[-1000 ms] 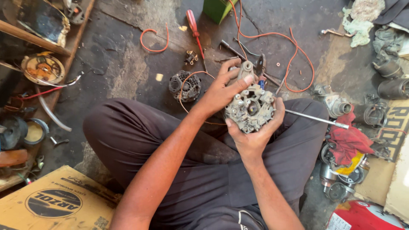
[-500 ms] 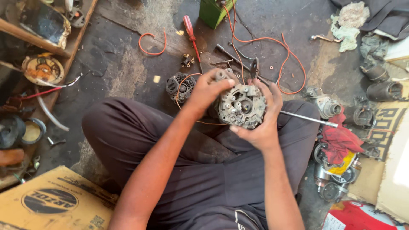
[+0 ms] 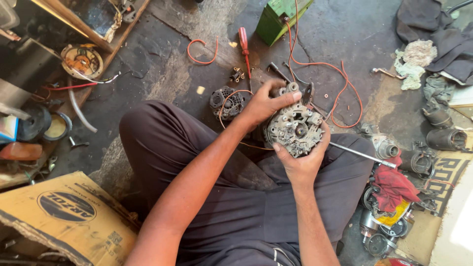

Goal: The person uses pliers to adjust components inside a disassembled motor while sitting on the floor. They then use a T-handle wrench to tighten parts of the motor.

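at nine o'clock we see a round part with copper windings (image 3: 82, 61) on a wooden ledge, and at seven o'clock a torn cardboard box (image 3: 64, 216). moving right, a dark alternator housing (image 3: 227, 102) lies on the grimy floor (image 3: 148, 79) near twelve o'clock of our knees, with a red-handled screwdriver (image 3: 243, 42) and a green box (image 3: 279, 18) above it. our left hand (image 3: 268, 103) curls its fingers over the top edge of the grey alternator end piece (image 3: 294, 129), which sits at the centre, above our lap. our right hand (image 3: 301, 160) cups that piece from below, thumb and fingers closed around its rim. a thin metal rod (image 3: 362, 154) points out toward three o'clock. orange wire (image 3: 340, 93) loops across the floor at one o'clock, and a red rag (image 3: 394, 187) lies at four o'clock among other motor parts.
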{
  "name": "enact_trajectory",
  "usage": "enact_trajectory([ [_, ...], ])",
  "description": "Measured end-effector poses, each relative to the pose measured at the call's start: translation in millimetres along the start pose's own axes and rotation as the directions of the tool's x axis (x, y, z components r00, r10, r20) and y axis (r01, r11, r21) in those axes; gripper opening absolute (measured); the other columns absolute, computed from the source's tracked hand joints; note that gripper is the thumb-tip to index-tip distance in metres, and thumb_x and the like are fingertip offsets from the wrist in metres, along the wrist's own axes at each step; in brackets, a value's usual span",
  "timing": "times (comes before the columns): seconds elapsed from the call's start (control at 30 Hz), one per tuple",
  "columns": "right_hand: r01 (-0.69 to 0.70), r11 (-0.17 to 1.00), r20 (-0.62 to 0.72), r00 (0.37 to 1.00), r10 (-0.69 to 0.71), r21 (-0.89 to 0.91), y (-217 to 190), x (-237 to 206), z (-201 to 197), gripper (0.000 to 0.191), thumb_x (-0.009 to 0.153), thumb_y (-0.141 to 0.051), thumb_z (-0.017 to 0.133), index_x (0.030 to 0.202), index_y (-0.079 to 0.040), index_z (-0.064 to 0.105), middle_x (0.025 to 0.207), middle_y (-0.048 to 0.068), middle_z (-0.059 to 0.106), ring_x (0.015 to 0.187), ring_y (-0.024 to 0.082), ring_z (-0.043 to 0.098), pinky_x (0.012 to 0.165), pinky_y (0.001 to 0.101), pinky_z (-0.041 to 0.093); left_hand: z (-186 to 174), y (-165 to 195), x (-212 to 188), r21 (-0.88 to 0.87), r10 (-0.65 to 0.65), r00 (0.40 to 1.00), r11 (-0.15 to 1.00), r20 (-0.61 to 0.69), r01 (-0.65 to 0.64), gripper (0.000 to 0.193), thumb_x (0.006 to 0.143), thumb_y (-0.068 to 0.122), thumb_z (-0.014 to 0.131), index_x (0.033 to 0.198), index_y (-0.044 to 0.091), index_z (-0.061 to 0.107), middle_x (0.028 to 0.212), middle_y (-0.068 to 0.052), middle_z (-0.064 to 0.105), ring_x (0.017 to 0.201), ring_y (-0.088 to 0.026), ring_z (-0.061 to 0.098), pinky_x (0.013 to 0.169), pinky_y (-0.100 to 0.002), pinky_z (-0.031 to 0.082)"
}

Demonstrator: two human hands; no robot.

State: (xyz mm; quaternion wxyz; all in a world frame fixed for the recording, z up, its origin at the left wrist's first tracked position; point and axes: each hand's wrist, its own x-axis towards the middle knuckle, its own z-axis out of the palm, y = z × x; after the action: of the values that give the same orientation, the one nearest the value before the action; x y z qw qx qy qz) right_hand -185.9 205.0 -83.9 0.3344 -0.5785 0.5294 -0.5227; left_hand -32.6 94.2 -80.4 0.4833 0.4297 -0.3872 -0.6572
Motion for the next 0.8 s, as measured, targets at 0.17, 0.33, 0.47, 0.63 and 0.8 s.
enact_trajectory([
  [0.17, 0.049, 0.998, -0.027, 0.998, -0.05, -0.026, 4, -1, 7, 0.107, 0.075, -0.023, 0.096, 0.156, 0.0, 0.031, 0.149, 0.015, 0.05, 0.138, 0.023, 0.053, 0.121, 0.0385, 0.044, 0, 0, 0, -0.026, -0.105, 0.992, 0.994, 0.065, 0.107, 0.088, 0.078, 0.049, 0.081, 0.141, -0.006, 0.052, 0.127, -0.019, 0.067, 0.112, -0.022, 0.066, 0.095, -0.034, 0.055],
  [0.33, 0.039, 0.998, 0.058, 0.997, -0.042, 0.048, 13, 0, -7, 0.112, 0.075, -0.034, 0.094, 0.157, -0.001, 0.025, 0.149, 0.013, 0.047, 0.139, 0.024, 0.048, 0.119, 0.0373, 0.04, 5, -1, -2, -0.02, -0.104, 0.993, 0.994, 0.053, 0.105, 0.09, 0.08, 0.046, 0.08, 0.145, -0.004, 0.045, 0.126, -0.017, 0.065, 0.113, -0.02, 0.066, 0.097, -0.033, 0.053],
  [0.47, 0.108, 0.96, -0.058, 0.994, -0.096, 0.257, 25, 0, -35, 0.081, 0.104, -0.052, 0.062, 0.162, -0.006, 0.028, 0.16, 0.009, 0.047, 0.153, 0.02, 0.044, 0.133, 0.0324, 0.031, 11, 0, -4, -0.124, -0.148, 0.988, 0.981, 0.042, 0.152, 0.089, 0.079, 0.043, 0.08, 0.146, -0.002, 0.043, 0.124, -0.016, 0.067, 0.109, -0.021, 0.067, 0.093, -0.034, 0.054],
  [0.63, -0.411, 0.844, -0.125, 0.871, 0.475, 0.346, 28, -2, -48, 0.051, 0.111, -0.029, 0.049, 0.153, 0.0, 0.045, 0.131, 0.014, 0.059, 0.108, 0.022, 0.057, 0.09, 0.0385, 0.048, 15, -8, -9, -0.097, -0.028, 0.998, 0.995, -0.048, 0.023, 0.077, 0.085, 0.036, 0.08, 0.144, -0.005, 0.052, 0.126, -0.013, 0.068, 0.11, -0.019, 0.067, 0.095, -0.032, 0.054],
  [0.8, -0.473, 0.821, -0.029, 0.862, 0.507, 0.32, 22, 30, -28, 0.042, 0.105, -0.012, 0.05, 0.145, 0.0, 0.051, 0.133, 0.009, 0.064, 0.113, 0.015, 0.062, 0.097, 0.0299, 0.049, 27, -26, -30, -0.239, 0.007, 0.95, 0.967, -0.313, -0.086, 0.073, 0.088, 0.031, 0.078, 0.145, -0.004, 0.047, 0.124, -0.01, 0.065, 0.11, -0.017, 0.063, 0.097, -0.032, 0.051],
])
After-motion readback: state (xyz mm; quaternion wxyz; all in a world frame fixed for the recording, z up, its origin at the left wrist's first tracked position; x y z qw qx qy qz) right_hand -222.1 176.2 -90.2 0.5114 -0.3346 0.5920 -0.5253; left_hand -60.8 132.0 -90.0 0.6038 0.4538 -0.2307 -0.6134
